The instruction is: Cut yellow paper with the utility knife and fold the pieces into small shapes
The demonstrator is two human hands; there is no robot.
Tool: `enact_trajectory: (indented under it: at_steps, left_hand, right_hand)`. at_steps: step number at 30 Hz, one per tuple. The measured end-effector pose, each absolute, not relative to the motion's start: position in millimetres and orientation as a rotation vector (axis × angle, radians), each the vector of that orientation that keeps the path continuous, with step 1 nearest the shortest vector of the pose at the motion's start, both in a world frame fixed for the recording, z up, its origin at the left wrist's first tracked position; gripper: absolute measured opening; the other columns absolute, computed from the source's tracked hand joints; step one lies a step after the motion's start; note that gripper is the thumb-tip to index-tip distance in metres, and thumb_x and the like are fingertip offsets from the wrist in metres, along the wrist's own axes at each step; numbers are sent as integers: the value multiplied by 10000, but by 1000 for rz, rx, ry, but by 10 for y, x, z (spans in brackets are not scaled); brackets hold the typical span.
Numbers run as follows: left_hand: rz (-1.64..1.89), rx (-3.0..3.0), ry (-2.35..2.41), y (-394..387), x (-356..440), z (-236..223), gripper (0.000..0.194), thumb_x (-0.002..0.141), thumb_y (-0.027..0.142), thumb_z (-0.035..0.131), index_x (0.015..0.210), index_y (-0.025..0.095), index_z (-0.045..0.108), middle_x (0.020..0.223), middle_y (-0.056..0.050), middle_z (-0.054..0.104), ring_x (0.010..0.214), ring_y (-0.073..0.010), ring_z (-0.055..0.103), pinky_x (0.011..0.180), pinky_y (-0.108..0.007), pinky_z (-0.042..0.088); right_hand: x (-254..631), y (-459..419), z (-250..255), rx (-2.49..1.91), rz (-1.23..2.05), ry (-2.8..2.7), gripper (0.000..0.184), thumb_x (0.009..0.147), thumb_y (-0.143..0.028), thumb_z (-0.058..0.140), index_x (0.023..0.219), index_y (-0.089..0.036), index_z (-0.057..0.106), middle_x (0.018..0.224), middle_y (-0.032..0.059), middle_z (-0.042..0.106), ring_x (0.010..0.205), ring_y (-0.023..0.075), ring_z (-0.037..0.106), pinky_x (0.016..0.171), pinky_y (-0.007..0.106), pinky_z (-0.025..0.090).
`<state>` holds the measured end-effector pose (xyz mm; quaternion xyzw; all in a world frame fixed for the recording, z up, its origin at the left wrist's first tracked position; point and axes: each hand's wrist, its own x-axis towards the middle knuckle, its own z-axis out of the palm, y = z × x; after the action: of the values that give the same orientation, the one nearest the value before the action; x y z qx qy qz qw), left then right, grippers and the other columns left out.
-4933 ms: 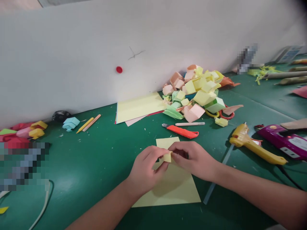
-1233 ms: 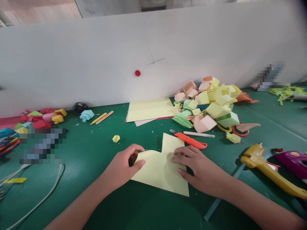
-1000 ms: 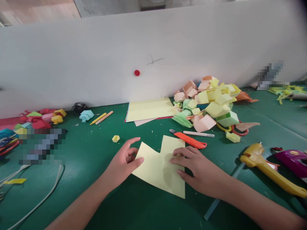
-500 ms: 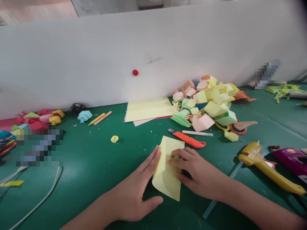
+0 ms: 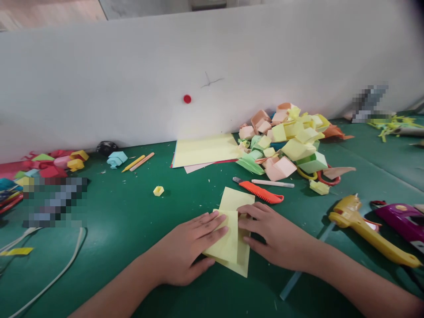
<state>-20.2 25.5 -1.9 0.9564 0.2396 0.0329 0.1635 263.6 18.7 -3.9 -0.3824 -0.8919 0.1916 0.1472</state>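
Pale yellow sheet [image 5: 232, 243] lies on the green counter [image 5: 109, 238] right in front of the person, its left part doubled over the rest, flap edge running roughly top to bottom; a single-layer strip shows at the far end and along the right side. Left hand [image 5: 187, 249] is laid palm down on the flap, fingers stretched out and close together, thumb apart near the lower edge. Right hand [image 5: 271, 234] is at the sheet's right side, fingers bent and a bit spread, thumb clear of the forefinger, fingertips at the flap edge; firm contact there is hard to tell. Just beyond the sheet: orange cutter [image 5: 261, 192], blade tip out, white pen [image 5: 272, 183] alongside. Small yellow paper cup [image 5: 158, 191] sits alone, up and left of the left hand. Further back, flat paper stack [image 5: 205, 150] by the white panel [image 5: 115, 79], yellow on top. Heap of folded paper pieces [image 5: 285, 137] to its right, mostly yellow, peach and green. Yellow glue gun [image 5: 359, 221] lies right of the right hand, clear glue stick [image 5: 291, 285] out its back passing under the right forearm; purple device [image 5: 399, 221] beside it. Far left: two pens [image 5: 138, 163] side by side, light blue paper piece [image 5: 117, 160], white cable [image 5: 64, 269].
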Motion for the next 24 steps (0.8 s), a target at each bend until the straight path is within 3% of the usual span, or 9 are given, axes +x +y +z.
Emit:
enact_trajectory:
  at_steps: [11, 19, 24]
  left_hand:
    - [132, 2737, 647, 270, -195, -14, 669, 979, 300, 524, 1586, 274, 245, 1644, -46, 214, 1520, -283, 207, 1261, -491, 215]
    - [135, 2738, 632, 280, -196, -5, 656, 967, 259, 520, 1576, 279, 275, 1643, -46, 214, 1516, -282, 221, 1262, -495, 207]
    - [78, 2767, 567, 283, -179, 19, 715, 922, 165, 515, 1578, 291, 260, 1654, -28, 178, 1521, -280, 203, 1266, -496, 193]
  right_hand:
    - [2655, 197, -101, -1163, 552, -2460, 365, 933, -230, 548, 1296, -213, 579, 1308, 95, 634, 1206, 267, 552, 1029, 447, 461]
    - [2661, 207, -115, -1132, 543, -2483, 587, 931, -223, 552, 1501, -265, 421, 1371, 102, 601, 1249, 286, 533, 1042, 477, 463]
    - [2671, 229, -135, -1091, 507, -2562, 481, 945, -228, 549, 1418, -310, 538, 1320, 78, 616, 1166, 278, 561, 1001, 469, 477]
